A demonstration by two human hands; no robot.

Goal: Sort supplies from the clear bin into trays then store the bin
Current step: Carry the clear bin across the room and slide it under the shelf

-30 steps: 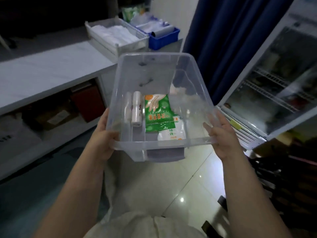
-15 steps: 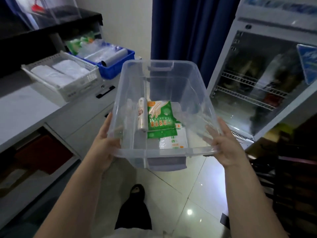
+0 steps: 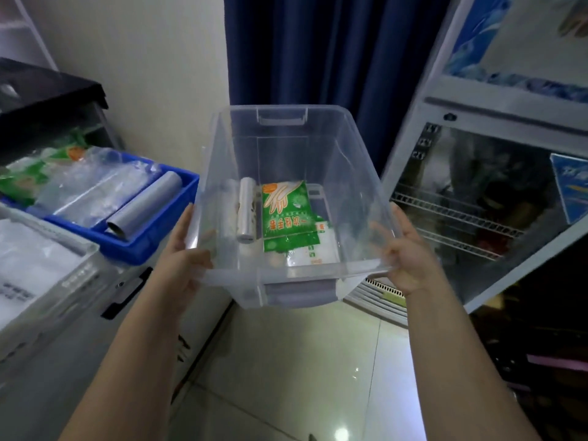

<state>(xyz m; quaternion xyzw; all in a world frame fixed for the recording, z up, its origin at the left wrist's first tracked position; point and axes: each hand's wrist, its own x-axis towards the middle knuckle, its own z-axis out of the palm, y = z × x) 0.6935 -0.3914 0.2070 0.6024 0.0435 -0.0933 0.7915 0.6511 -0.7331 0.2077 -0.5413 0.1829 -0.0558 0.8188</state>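
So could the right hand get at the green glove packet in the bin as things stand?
Probably not yet: the right hand and left hand both hold the clear bin up. The bin's top is open above the green glove packet.

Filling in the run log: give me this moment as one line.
both hands: left, right grip bin in air | inside: roll, green packet | blue tray to left | sorting not begun

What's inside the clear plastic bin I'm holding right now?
The clear plastic bin holds a green glove packet, a silvery roll to its left, and a white packet partly covered beneath the green one. Anything else beneath the packets is hidden.
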